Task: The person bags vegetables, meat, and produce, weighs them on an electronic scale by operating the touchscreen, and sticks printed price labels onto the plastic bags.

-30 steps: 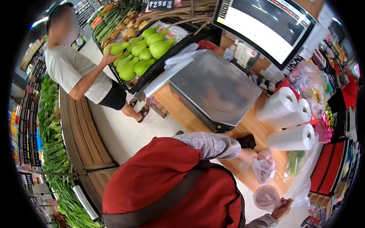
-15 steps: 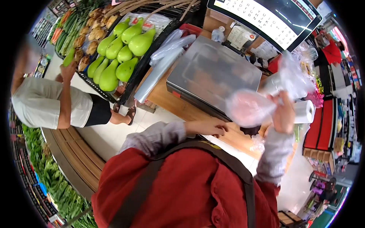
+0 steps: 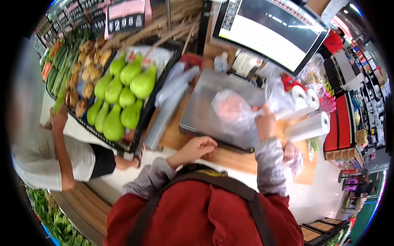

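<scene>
A clear plastic bag with something pinkish inside (image 3: pixel 230 107) rests on the steel platform of a scale (image 3: pixel 201 98). My right hand (image 3: pixel 266 124) is closed around the gathered neck of this bag, at the platform's right side. What the pink contents are, I cannot make out. My left hand (image 3: pixel 196 149) hovers by the front edge of the scale, holding nothing, its fingers loosely bent and apart. Above the platform stands the scale's lit screen (image 3: pixel 273 35).
Left of the scale lie rolled plastic bags (image 3: pixel 166 110) and a black crate of green gourds (image 3: pixel 113 127). White bag rolls (image 3: pixel 308 126) and another filled bag (image 3: pixel 292 158) sit to the right. At far left a person (image 3: pixel 49 156) holds a green vegetable (image 3: pixel 59 102).
My right hand has brought the bag leftward and down onto the scale. My left hand has shifted left, away from the scale's front corner. The whole view has also shifted.
</scene>
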### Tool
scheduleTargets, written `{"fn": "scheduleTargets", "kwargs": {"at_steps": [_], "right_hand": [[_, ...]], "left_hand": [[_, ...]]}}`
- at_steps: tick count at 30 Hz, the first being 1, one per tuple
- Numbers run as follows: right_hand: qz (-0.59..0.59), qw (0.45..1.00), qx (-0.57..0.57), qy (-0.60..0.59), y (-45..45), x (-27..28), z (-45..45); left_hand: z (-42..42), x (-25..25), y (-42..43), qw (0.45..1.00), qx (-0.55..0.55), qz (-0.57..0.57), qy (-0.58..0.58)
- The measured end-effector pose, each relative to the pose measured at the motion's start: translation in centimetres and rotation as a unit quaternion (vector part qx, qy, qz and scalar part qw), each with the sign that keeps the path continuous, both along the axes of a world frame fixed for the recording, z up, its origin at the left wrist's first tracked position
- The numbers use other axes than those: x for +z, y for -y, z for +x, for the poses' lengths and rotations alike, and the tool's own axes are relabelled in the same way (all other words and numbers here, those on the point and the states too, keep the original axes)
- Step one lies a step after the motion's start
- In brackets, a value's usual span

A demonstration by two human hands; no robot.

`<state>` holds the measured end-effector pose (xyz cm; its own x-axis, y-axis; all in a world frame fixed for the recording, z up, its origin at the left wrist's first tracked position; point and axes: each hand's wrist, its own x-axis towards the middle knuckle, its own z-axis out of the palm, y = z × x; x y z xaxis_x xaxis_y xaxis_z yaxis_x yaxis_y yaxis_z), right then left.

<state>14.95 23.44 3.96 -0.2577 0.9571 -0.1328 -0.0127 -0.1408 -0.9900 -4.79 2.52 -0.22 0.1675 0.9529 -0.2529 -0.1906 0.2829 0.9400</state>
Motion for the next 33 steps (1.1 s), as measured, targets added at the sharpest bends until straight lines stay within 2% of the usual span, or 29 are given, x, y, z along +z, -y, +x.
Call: {"fn": "scheduleTargets", "kwargs": {"at_steps": [2,7,11,15,17,18,20,21,23,25,27,28,29,33], "right_hand": [[-0.05,0.988,-0.055,-0.138,1.2,0.6,0.0],[-0.027,0.992,-0.011,-0.125,1.3,-2.7,5.1],[-0.07,0.991,-0.01,-0.118,2.0,-2.8,8.9],[-0.084,0.99,-0.061,-0.101,1.9,-4.1,11.7],[-0.083,0.988,-0.073,-0.106,1.9,-4.3,12.7],[-0.076,0.989,-0.076,-0.102,1.9,-4.4,13.0],[-0.071,0.989,-0.081,-0.1,1.9,-4.6,13.6],[-0.05,0.993,-0.076,-0.079,1.9,-4.8,13.9],[-0.031,0.995,-0.074,-0.057,2.3,-5.0,14.5],[0.02,0.997,-0.057,-0.057,2.7,-5.3,15.0],[0.031,0.998,-0.056,-0.023,3.2,-5.3,15.3],[0.044,0.998,-0.051,0.01,3.6,-5.2,15.5],[0.041,0.998,-0.055,0.013,4.0,-5.3,15.5],[0.03,0.998,-0.042,0.037,5.9,-5.6,15.3]], "left_hand": [[-0.3,1.1,-1.3,0.999,0.025,0.018,-0.018],[-1.5,5.8,-4.7,0.989,0.118,0.092,-0.004],[-3.2,9.8,-8.1,0.967,0.177,0.169,-0.074],[-3.7,13.6,-11.9,0.946,0.189,0.229,-0.132],[-3.7,15.1,-14.3,0.911,0.188,0.301,-0.21],[-3.5,15.8,-15.4,0.91,0.189,0.301,-0.214],[-2.9,17.5,-17.4,0.87,0.184,0.371,-0.269],[-2.7,18.2,-18.2,0.87,0.182,0.37,-0.271],[-2.1,19.4,-19.6,0.797,0.179,0.392,-0.424],[-1.7,19.9,-21.0,0.794,0.182,0.388,-0.432],[-1.7,20.0,-22.0,0.703,0.194,0.449,-0.517],[-1.6,20.1,-22.3,0.71,0.191,0.451,-0.506],[-1.7,20.0,-22.8,0.69,0.194,0.465,-0.52],[-1.3,20.8,-24.1,0.671,0.192,0.475,-0.535]]}}
